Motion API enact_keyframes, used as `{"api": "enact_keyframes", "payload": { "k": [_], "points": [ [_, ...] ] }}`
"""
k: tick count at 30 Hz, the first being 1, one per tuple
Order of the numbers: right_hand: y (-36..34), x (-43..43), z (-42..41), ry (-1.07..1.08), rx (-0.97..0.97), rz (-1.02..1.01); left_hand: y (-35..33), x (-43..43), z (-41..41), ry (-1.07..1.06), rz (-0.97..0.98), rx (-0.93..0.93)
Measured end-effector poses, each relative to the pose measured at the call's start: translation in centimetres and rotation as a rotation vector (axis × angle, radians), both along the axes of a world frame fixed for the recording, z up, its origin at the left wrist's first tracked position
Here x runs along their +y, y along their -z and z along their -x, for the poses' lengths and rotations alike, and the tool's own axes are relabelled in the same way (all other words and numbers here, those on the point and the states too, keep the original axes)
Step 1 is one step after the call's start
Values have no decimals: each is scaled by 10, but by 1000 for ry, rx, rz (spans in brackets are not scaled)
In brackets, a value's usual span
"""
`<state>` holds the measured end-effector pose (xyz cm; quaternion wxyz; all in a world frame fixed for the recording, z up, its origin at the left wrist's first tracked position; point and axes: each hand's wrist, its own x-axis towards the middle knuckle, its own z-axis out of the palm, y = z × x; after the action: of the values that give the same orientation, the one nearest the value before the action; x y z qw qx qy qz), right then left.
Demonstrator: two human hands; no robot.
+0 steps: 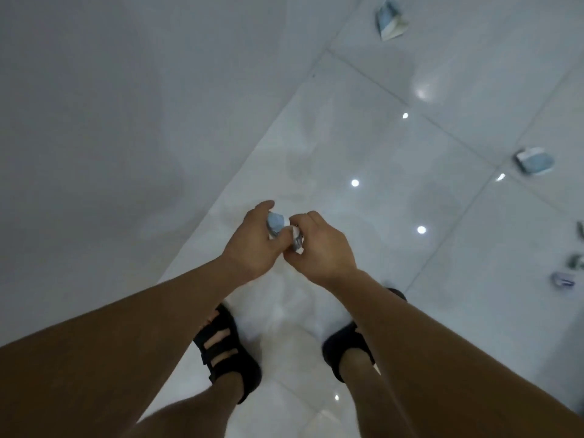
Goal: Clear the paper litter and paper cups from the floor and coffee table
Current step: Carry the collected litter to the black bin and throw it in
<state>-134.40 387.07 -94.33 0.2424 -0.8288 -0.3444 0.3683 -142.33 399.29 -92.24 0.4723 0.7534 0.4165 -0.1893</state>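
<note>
Paper litter [278, 224], crumpled into a pale blue-and-white wad, sits pinched between a standing person's two hands above the glossy tiled floor [363, 137]. The left hand [252, 238] curls its fingers round the blue end; the right hand [319, 245], touching it, closes on the grey-white end, so both hands are closed on the same wad. Below them are two feet in black sandals [227, 352]. By this view the job is well short of done: beyond and to the right of the hands a folded blue paper [390, 22] lies on the tiles, another crumpled piece [535, 161] lies further right, and a cluster of small scraps [564, 284] lies at the right edge. No paper cups, coffee table or bin are in view, so their state cannot be told.
</note>
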Motion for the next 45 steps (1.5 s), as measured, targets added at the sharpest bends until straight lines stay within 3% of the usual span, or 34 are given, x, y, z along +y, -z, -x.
{"api": "enact_keyframes", "payload": {
  "k": [5,10,15,27,33,45],
  "points": [
    [-67,-56,-51,80,-39,-17,-65,-41,-62,0,90,-5],
    [-91,-91,-129,38,-70,128,-94,-57,-124,128,-37,21],
    [-89,-88,-220,58,-188,303,-81,-42,-178,137,-78,76],
    [-35,13,-391,72,-211,362,-17,25,-348,254,-166,63],
    [18,47,-458,84,-262,381,31,50,-414,292,-221,25],
    [211,160,-536,-51,-372,318,178,114,-477,197,-283,-14]
  ]
}}
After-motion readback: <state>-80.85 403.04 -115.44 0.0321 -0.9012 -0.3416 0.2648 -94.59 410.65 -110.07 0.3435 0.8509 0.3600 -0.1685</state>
